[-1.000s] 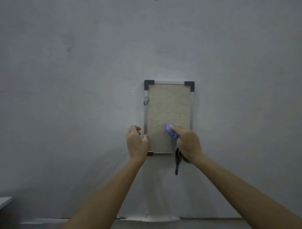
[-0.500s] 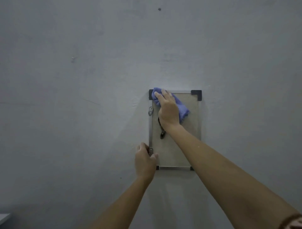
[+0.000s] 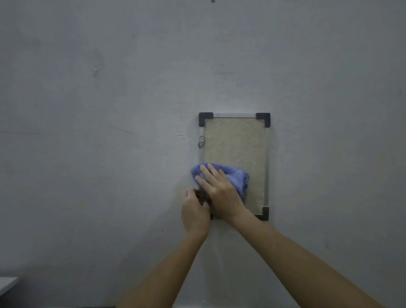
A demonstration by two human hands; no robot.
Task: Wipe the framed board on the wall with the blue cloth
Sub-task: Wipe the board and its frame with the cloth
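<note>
A small framed board (image 3: 236, 145) with a beige cork-like face, a thin metal frame and black corner caps hangs on the grey wall. My right hand (image 3: 219, 193) lies flat with straight fingers on the blue cloth (image 3: 236, 178), pressing it against the board's lower left part. My left hand (image 3: 194, 211) is just below and left of it, its fingers curled round the frame's lower left edge. The lower left corner cap is hidden behind my hands.
A metal hanger ring (image 3: 201, 141) sticks out from the frame's left side. A pale ledge corner (image 3: 7, 283) shows at the bottom left. A small fixing (image 3: 212, 1) sits on the wall at the top edge.
My right hand has swept the blue cloth down from the board's top left corner to its lower left part. My left hand stays on the lower left edge of the frame.
</note>
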